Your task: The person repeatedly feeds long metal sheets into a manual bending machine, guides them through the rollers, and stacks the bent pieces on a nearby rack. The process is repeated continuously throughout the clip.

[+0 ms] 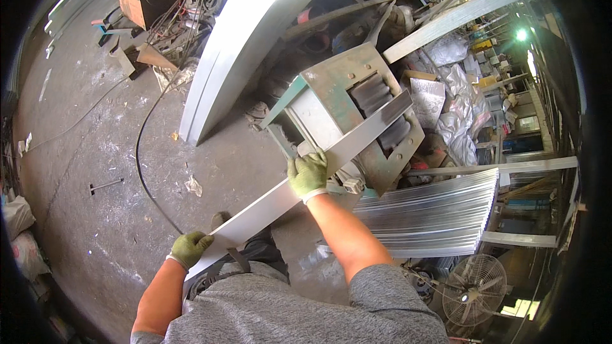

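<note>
A long, flat strip of pale sheet metal (255, 213) runs slantwise from my waist up to the right. My left hand (190, 248), in a green work glove, is closed around its near end. Farther along, my right hand (309, 174), gloved the same way, grips the strip's edge with the thumb hidden. The far end lies against a worn green-grey machine housing (338, 76), across the front of its dark rollers (371, 94). Whether the strip's tip is between the rollers cannot be made out.
A tall stack of shiny metal profiles (239, 44) rises beyond the machine's left side. Ribbed metal sheets (427, 213) lie to the right, with a caged fan (475, 290) nearer me. A black cable (140, 146) curves over the concrete floor (83, 172). Scrap and silvery bags (456, 105) crowd the far right.
</note>
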Available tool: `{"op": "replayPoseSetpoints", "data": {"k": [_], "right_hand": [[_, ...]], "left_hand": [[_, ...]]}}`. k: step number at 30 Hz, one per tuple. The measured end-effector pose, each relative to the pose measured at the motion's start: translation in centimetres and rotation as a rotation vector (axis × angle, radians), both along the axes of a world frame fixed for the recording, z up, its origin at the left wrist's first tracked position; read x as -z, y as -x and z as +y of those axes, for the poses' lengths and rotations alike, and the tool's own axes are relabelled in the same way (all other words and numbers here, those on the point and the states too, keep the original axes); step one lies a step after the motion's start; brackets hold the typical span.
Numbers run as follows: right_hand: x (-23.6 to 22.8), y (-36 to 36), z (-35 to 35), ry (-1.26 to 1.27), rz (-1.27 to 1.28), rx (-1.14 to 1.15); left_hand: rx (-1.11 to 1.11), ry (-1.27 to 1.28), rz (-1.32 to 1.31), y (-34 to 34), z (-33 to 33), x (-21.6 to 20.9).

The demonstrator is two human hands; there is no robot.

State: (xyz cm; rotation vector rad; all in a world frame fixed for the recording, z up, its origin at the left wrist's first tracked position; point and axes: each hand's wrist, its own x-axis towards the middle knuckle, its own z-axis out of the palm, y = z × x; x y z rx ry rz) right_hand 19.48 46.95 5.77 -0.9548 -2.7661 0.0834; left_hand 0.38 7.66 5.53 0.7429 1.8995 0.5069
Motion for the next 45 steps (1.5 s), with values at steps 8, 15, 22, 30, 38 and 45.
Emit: {"op": "replayPoseSetpoints", "data": {"k": [8,15,22,30,38,45], "right_hand": [[2.3,2.6,-10.0,0.099,0.111,-0.020],[3.2,4.3,-17.8,0.153,0.171,-0.082],[-0.1,-1.2,4.9,0.137,0.177,-0.026],[-1.1,-2.8,7.4,0.109,-0.069,-0.015],[2.0,1.6,-15.2,0.365,-0.138,-0.201],[-1.2,-1.6,-8.8,0.294,0.032,-0.383]], "left_hand": [[-0.038,0.042,0.040,2.2,-10.9,1.7],[-0.064,0.186,0.053,4.9,-17.9,2.1],[0.051,0.085,0.072,-1.5,4.4,-0.8],[0.090,0.081,0.154,-3.1,7.0,-2.4],[-0.158,0.182,0.027,1.8,-17.6,4.3],[-0.220,0.240,-0.114,2.1,-7.9,5.4]]}}
